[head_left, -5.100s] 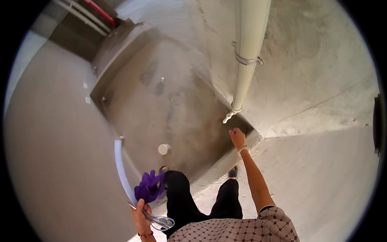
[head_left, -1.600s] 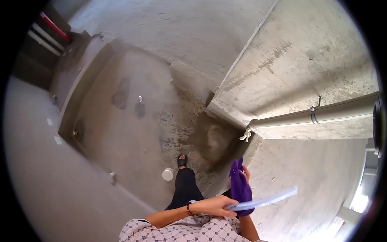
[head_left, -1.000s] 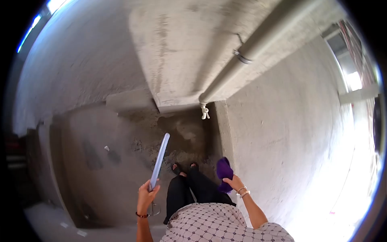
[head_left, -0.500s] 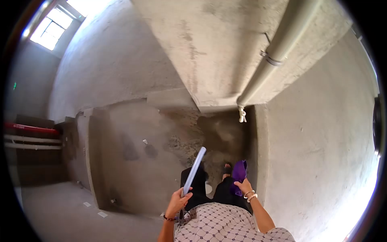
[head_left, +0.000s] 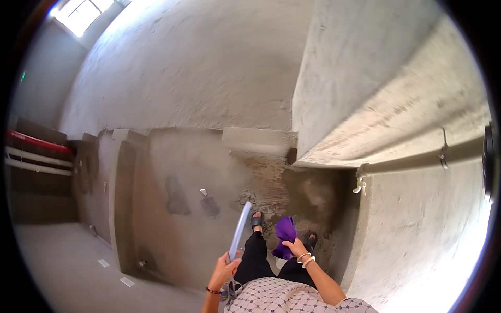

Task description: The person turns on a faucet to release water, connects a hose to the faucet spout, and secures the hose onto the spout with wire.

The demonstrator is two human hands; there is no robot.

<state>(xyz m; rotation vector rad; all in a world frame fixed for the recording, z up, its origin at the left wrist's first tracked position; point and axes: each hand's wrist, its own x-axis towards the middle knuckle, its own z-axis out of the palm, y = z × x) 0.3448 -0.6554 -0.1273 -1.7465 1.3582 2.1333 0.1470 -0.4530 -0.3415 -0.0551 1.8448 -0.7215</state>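
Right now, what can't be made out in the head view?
- Head view: lower end of the pale tube, hidden by the left hand.
- Head view: small blue-marked item, partly hidden by wrist.
- Head view: white round object, partly hidden by purple cloth and trousers.
- Head view: marks on red pipe, too small.

Long slim tube (head_left: 239,232): pale blue, unpatterned
Crumpled soft fabric bundle (head_left: 285,230): deep purple, unpatterned
Left-wrist beaded bracelet (head_left: 213,290): dark reddish brown
2 right-wrist bracelets (head_left: 308,262): whitish
Loose cloth shirt (head_left: 276,293): pale pinkish beige, dark lattice, small dark motifs at the crossings
Long cloth trousers (head_left: 254,259): black
2 open-toed sandals (head_left: 257,221): black
3 straight wall pipes (head_left: 39,142): 1 red, 2 white
Small tap (head_left: 359,185): white
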